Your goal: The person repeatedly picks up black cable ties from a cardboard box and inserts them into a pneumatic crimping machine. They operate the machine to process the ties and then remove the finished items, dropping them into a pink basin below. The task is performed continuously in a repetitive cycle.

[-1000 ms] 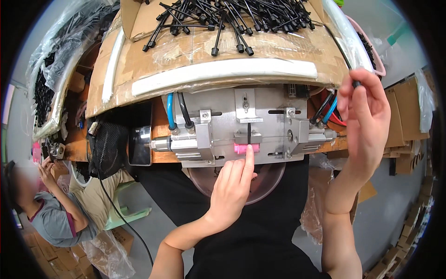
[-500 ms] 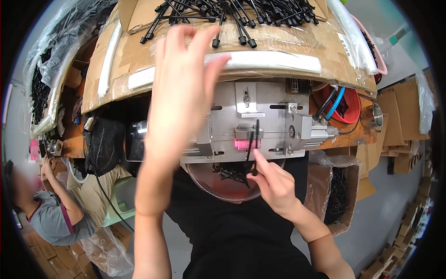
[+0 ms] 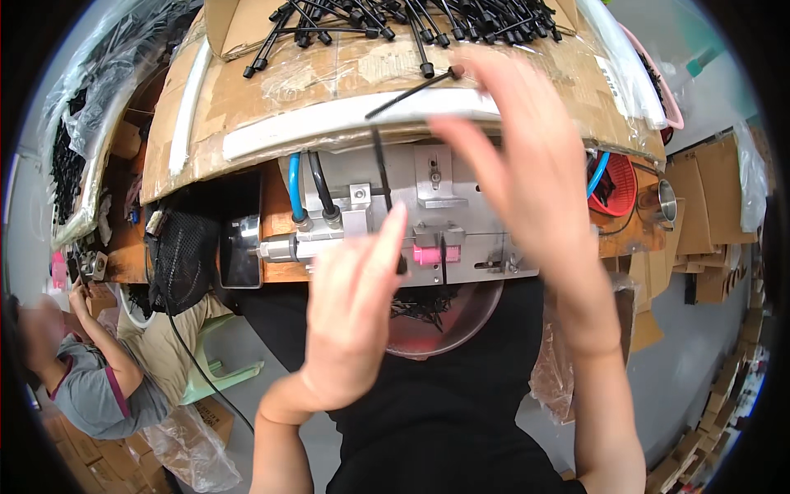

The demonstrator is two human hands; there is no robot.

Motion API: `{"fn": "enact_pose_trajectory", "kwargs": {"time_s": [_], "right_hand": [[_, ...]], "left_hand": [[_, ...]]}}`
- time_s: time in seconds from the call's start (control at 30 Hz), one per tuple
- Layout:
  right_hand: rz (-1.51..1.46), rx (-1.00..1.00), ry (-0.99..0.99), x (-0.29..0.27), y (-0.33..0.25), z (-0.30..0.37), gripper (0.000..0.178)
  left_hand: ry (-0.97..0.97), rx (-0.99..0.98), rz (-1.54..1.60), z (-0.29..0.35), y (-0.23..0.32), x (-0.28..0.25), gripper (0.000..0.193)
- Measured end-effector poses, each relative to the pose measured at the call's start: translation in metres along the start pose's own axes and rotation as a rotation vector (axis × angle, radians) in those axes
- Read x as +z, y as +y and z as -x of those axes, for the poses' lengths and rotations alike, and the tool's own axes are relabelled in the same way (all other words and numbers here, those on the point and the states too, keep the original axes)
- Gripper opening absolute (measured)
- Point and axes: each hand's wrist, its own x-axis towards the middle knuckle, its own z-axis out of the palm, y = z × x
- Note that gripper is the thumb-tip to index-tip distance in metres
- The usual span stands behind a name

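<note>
My left hand (image 3: 350, 317) is closed on a slim black rod (image 3: 380, 169) with a knobbed head, its shaft pointing up and away from me. My right hand (image 3: 539, 156), blurred, reaches over the front of the cardboard with thumb spread away from the fingers. A second black rod (image 3: 411, 92) slants down-left from its fingertips, its head against them; the exact grip is smeared. Between the hands, a pink block (image 3: 426, 255) sits in the metal fixture (image 3: 438, 234), with a dark rod-like piece (image 3: 444, 257) standing across it.
Many black rods (image 3: 420, 25) lie heaped on the cardboard (image 3: 354, 66) ahead. A clear bowl (image 3: 485, 317) with black pieces is below the fixture. To the right are a red basket (image 3: 619, 193) and metal cup (image 3: 658, 207). Another person (image 3: 107, 370) sits at left.
My left hand has come down from the heap to beside the fixture with a rod. My right hand has risen from the fixture to the cardboard. A rod now slants at its fingertips.
</note>
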Motion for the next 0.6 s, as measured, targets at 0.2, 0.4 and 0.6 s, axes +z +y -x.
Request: {"fn": "enact_pose_trajectory", "kwargs": {"time_s": [0.2,0.4,0.6], "right_hand": [[-0.181,0.082,-0.695,0.003,0.048,-0.07,0.026],[-0.341,0.292,-0.373,-0.036,0.035,-0.049,0.02],[-1.083,0.567,-0.097,-0.078,0.029,0.013,0.032]], "left_hand": [[-0.168,0.063,-0.031,0.044,0.012,0.03,0.065],[-0.301,0.076,-0.159,0.049,0.016,0.053,0.066],[-0.332,0.087,-0.144,0.043,0.016,0.05,0.064]]}}
